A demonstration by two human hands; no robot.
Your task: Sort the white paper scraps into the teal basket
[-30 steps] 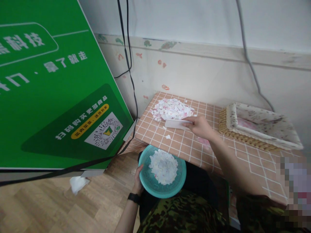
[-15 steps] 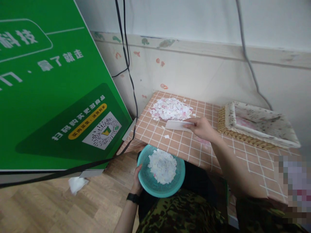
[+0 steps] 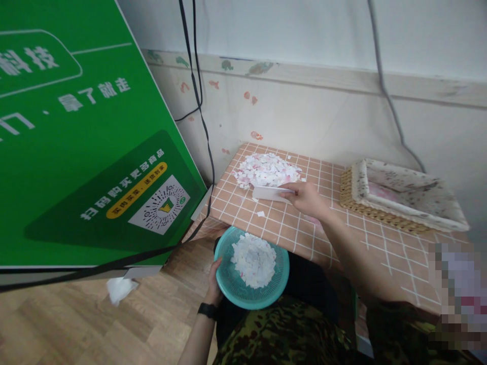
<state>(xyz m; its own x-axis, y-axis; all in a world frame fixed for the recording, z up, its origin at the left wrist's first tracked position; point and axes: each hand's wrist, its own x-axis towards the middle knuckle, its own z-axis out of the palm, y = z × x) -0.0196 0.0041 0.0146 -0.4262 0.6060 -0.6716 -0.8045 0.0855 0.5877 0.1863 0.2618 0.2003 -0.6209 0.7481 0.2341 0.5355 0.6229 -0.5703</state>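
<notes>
My left hand (image 3: 215, 280) grips the left rim of a round teal plastic colander (image 3: 249, 299), held just below the table's front edge. Inside it lies a heap of white paper scraps (image 3: 254, 261). My right hand (image 3: 304, 196) pinches the right end of a flat white card (image 3: 269, 193), which stands on its long edge on the table. Right behind the card is a pile of torn white and pinkish paper scraps (image 3: 266, 170). A single loose scrap (image 3: 261, 214) lies in front of the card.
The table (image 3: 292, 228) has a brown checked cover. A cloth-lined wicker basket (image 3: 403, 203) stands at its right, against the wall. To the left rises a large green sign panel (image 3: 95, 152), with black cables (image 3: 205, 132) hanging beside it. A white bag (image 3: 120, 290) lies on the floor.
My right hand has slid the white card slightly left and back, closer to the paper pile. My left hand and the colander have hardly moved.
</notes>
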